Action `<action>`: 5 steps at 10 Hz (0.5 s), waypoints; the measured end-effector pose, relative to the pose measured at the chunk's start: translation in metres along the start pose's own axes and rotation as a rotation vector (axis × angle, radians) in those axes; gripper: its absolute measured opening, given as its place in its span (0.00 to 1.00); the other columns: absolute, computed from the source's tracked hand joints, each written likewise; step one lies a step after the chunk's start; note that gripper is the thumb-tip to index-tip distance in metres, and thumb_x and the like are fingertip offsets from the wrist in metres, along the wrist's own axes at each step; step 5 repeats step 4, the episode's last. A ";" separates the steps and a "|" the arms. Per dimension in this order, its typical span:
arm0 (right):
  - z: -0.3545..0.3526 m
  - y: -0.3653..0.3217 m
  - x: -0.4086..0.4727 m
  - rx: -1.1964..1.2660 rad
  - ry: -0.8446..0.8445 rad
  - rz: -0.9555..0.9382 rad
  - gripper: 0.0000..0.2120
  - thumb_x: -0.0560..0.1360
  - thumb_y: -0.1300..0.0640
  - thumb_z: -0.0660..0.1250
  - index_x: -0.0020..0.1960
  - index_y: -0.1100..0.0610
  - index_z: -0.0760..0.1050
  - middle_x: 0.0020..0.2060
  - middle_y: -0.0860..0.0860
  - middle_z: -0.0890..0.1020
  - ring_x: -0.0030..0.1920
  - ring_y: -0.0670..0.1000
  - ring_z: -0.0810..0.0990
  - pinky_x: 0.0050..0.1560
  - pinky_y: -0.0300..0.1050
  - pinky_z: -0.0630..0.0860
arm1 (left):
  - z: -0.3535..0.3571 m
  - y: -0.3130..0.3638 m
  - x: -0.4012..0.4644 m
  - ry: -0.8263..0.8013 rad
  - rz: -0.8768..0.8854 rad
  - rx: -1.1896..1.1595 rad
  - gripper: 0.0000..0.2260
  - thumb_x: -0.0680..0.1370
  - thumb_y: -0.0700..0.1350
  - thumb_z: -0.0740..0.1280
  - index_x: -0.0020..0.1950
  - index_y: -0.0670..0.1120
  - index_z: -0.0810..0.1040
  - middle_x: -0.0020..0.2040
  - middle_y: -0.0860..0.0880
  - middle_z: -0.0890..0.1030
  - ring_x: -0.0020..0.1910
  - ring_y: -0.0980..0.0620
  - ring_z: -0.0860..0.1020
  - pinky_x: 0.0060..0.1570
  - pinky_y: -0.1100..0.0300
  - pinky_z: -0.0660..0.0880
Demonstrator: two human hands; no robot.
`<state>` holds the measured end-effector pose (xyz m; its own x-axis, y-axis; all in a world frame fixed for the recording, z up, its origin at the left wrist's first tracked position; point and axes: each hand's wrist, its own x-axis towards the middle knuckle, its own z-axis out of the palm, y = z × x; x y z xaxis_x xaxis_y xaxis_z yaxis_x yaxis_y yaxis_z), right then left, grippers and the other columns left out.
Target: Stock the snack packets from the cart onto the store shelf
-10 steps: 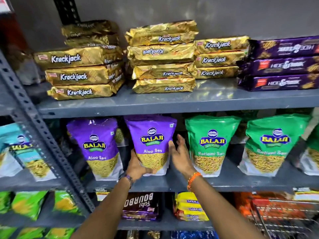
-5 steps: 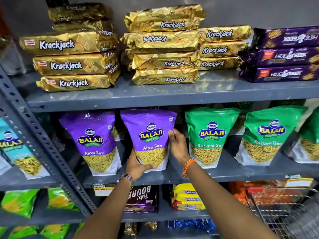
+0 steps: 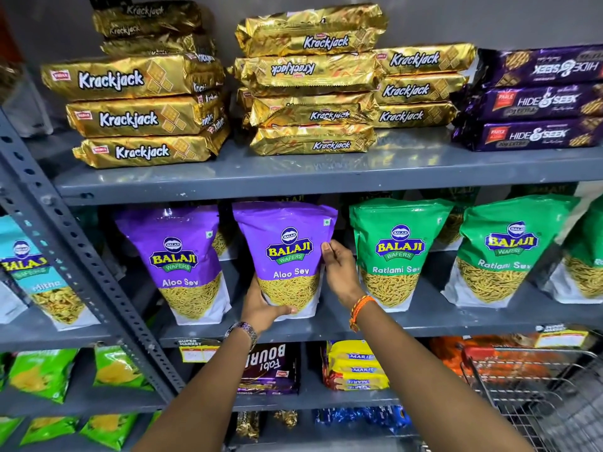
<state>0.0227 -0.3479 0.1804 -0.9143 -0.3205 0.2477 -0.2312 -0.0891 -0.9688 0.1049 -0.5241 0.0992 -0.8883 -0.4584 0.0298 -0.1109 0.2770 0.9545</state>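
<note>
A purple Aloo Sev packet point(image 3: 287, 252) stands upright on the middle grey shelf point(image 3: 424, 318). My left hand point(image 3: 262, 309) cups its bottom left corner, thumb across the front. My right hand point(image 3: 339, 272) grips its right edge, thumb on the front. A second purple Aloo Sev packet point(image 3: 182, 259) stands just to its left. Two green Ratlami Sev packets point(image 3: 396, 252) point(image 3: 502, 249) stand to the right. The wire cart point(image 3: 535, 396) shows at the lower right; its contents are out of view.
Gold Krackjack packs point(image 3: 313, 89) and purple Hide & Seek packs point(image 3: 535, 102) are stacked on the shelf above. Biscuit packs point(image 3: 355, 367) lie on the shelf below. A slotted grey upright point(image 3: 81, 259) divides off the left bay with teal and green packets.
My right hand has closed from beside the packet onto its right edge. The view has tilted up and drawn closer; the packet stays in the same spot.
</note>
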 end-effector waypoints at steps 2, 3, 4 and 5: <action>-0.005 -0.005 0.002 -0.074 -0.022 0.061 0.13 0.82 0.57 0.57 0.56 0.63 0.75 0.53 0.55 0.84 0.50 0.47 0.80 0.49 0.36 0.76 | 0.000 0.004 -0.005 0.001 -0.024 0.012 0.48 0.50 0.43 0.86 0.68 0.50 0.71 0.60 0.49 0.83 0.60 0.48 0.81 0.62 0.48 0.79; -0.017 -0.007 -0.004 -0.162 0.033 0.076 0.14 0.81 0.52 0.58 0.60 0.58 0.75 0.57 0.54 0.83 0.56 0.51 0.80 0.58 0.46 0.77 | -0.001 0.012 -0.015 0.096 -0.005 0.007 0.51 0.48 0.51 0.86 0.68 0.50 0.69 0.61 0.49 0.82 0.62 0.47 0.80 0.65 0.45 0.77; -0.024 -0.016 -0.014 -0.164 0.114 0.142 0.14 0.81 0.51 0.59 0.62 0.56 0.74 0.59 0.55 0.81 0.61 0.53 0.79 0.64 0.51 0.74 | -0.001 0.025 -0.031 0.300 0.047 0.028 0.48 0.52 0.52 0.86 0.68 0.47 0.71 0.64 0.47 0.80 0.65 0.47 0.78 0.69 0.44 0.74; -0.024 -0.016 -0.014 -0.164 0.114 0.142 0.14 0.81 0.51 0.59 0.62 0.56 0.74 0.59 0.55 0.81 0.61 0.53 0.79 0.64 0.51 0.74 | -0.001 0.025 -0.031 0.300 0.047 0.028 0.48 0.52 0.52 0.86 0.68 0.47 0.71 0.64 0.47 0.80 0.65 0.47 0.78 0.69 0.44 0.74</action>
